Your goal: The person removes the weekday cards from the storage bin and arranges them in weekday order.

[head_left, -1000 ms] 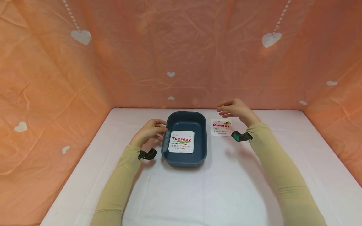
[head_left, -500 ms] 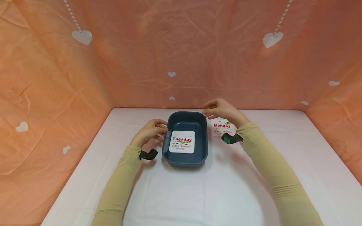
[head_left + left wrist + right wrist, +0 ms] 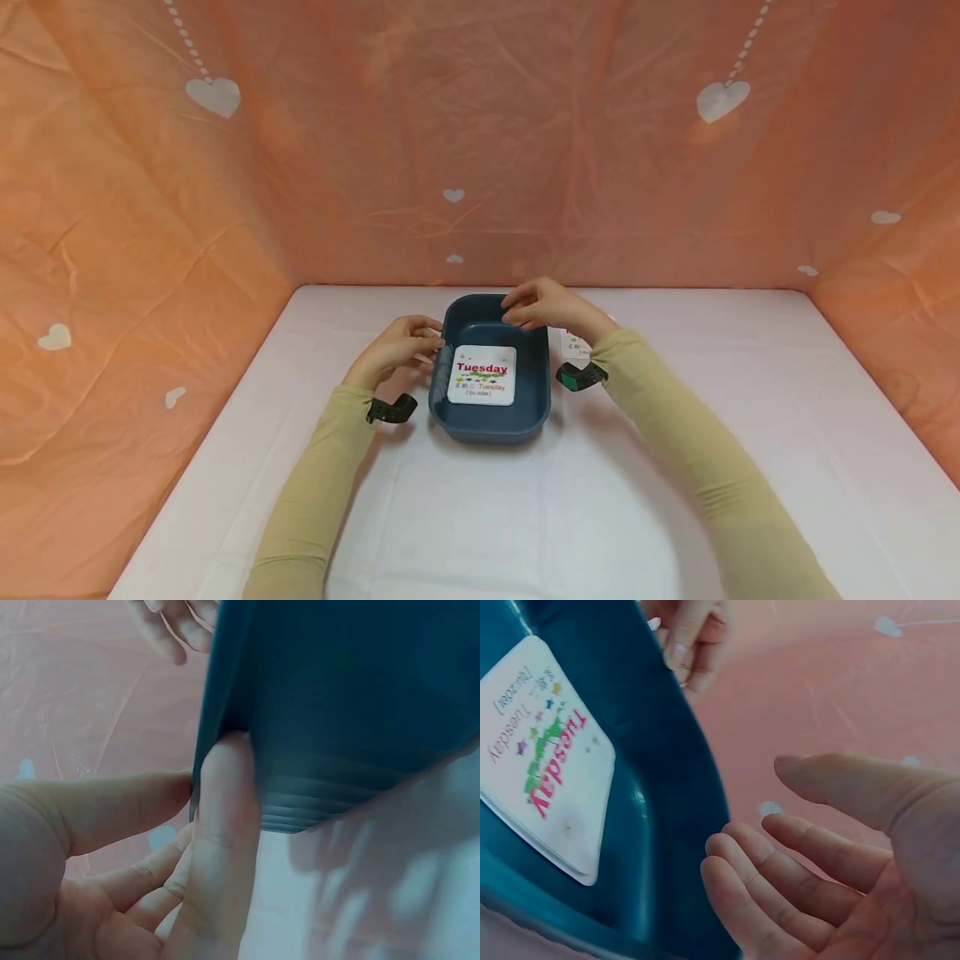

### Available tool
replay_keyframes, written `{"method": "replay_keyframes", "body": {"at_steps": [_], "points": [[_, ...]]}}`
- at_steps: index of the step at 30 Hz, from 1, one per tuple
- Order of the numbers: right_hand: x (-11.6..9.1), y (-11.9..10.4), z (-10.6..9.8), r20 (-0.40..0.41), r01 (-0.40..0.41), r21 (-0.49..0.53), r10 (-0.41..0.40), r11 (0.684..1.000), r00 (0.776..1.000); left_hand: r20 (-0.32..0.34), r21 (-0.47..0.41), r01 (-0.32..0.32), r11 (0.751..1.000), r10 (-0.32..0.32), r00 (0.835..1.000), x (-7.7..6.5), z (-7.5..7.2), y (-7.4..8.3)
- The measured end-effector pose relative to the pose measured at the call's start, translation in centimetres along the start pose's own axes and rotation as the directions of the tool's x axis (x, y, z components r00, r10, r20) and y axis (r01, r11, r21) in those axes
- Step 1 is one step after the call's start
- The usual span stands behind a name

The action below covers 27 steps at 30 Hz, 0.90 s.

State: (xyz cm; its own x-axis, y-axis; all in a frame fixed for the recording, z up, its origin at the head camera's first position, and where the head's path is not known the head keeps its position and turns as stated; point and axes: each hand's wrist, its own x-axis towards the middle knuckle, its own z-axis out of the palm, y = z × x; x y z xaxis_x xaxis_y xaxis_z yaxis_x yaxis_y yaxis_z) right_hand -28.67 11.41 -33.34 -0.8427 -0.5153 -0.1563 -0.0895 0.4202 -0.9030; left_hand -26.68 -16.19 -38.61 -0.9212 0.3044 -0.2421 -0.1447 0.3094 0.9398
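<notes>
A dark blue plastic bin (image 3: 491,423) stands on the white-covered table, with a white card reading Tuesday (image 3: 482,377) lying inside, printed side up. The right wrist view shows layered edges under this card (image 3: 555,772). My left hand (image 3: 393,350) pinches the bin's left rim between thumb and forefinger, and the left wrist view shows the finger against the wall. Over the bin's far right part hovers my right hand (image 3: 558,308), holding nothing, fingers loosely bent. A Monday card (image 3: 574,347) lies right of the bin, mostly hidden behind my right wrist and sleeve.
Orange cloth (image 3: 480,150) with white hearts walls the table at the back and both sides. The white tablecloth (image 3: 510,517) extends in front of the bin. Each wrist wears a black strap (image 3: 392,409).
My right hand has moved left from above the Monday card to over the bin, its forearm now covering most of that card. The left hand and the bin have stayed put.
</notes>
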Motion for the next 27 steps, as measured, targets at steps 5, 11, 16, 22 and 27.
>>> {"method": "replay_keyframes", "body": {"at_steps": [5,11,16,22,27], "points": [[0.8,0.5,0.8,0.012,-0.033,-0.047,0.033,0.998,0.999,0.0,-0.015,0.008,1.0,-0.008,1.0,0.0,-0.1,0.1],[1.7,0.8,1.4,0.027,-0.04,-0.067,0.042,0.997,0.999,-0.006,-0.022,0.022,1.0,-0.022,1.0,0.1,0.0,0.3],[2.3,0.9,2.2,0.046,-0.07,-0.089,0.074,0.994,0.996,0.01,-0.022,0.014,1.0,-0.014,1.0,0.0,-0.1,0.2],[2.9,1.1,2.9,0.053,-0.112,-0.124,0.119,0.986,0.991,0.019,-0.034,0.014,0.999,-0.014,1.0,-0.1,-0.1,0.3],[3.3,1.2,3.1,0.04,-0.138,-0.143,0.145,0.98,0.989,0.015,-0.031,0.028,0.999,-0.027,1.0,0.1,-0.1,0.3]]}}
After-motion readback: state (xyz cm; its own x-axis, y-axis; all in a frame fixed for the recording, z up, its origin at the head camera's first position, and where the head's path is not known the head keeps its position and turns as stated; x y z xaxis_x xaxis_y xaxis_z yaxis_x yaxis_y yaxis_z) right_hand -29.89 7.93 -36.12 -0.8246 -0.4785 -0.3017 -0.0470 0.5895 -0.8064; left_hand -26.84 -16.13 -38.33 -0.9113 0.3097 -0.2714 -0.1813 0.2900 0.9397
